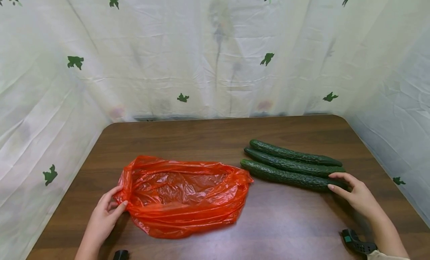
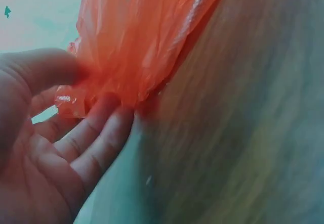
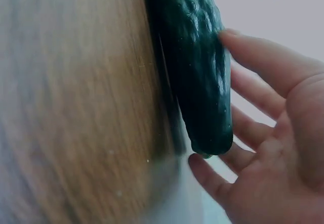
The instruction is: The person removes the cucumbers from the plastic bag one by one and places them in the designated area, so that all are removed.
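Note:
A red plastic bag lies spread on the table with its mouth facing up. My left hand pinches the bag's left end between thumb and fingers; up close, the gathered plastic bunches at the fingertips of the left hand. To the right of the bag, three dark green cucumbers lie side by side: a back one, a middle one and a front one. My right hand holds the front cucumber's right end, thumb against the bumpy skin of that cucumber, other fingers partly hidden behind.
The brown wooden table has a rounded back edge. White curtains with green leaf prints hang behind it and on both sides. A black wrist strap shows at the right arm, and a black piece by the left.

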Available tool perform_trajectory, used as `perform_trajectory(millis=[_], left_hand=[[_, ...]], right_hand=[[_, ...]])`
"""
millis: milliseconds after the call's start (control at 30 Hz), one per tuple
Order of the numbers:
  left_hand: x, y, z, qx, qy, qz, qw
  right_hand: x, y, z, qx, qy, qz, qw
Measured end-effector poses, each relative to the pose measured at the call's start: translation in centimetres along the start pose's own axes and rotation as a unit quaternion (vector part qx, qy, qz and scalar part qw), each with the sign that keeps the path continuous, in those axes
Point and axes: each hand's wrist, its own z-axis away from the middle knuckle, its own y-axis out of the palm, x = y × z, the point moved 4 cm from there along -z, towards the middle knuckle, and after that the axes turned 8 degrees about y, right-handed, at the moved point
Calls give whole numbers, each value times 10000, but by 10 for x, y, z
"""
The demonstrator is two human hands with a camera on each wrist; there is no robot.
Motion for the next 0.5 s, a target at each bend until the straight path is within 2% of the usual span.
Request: perform_trajectory(millis=[167,333,400,500], left_hand=[[-5,-5,1,-46,-64,74,9999],[-23,-15,1,-490,18,-178,9986],[-32,-18,-1,-658,158,-298,9973],[-51,-19,-6,-691,659,-575,9938]], right_hand=[[10,-4,2,-150,-158,-312,9993],[26,-4,2,-136,-282,-396,9987],[36,-5,2,-180,-384,-319,9986],[55,-5,0,-220,-634,-211,9975]])
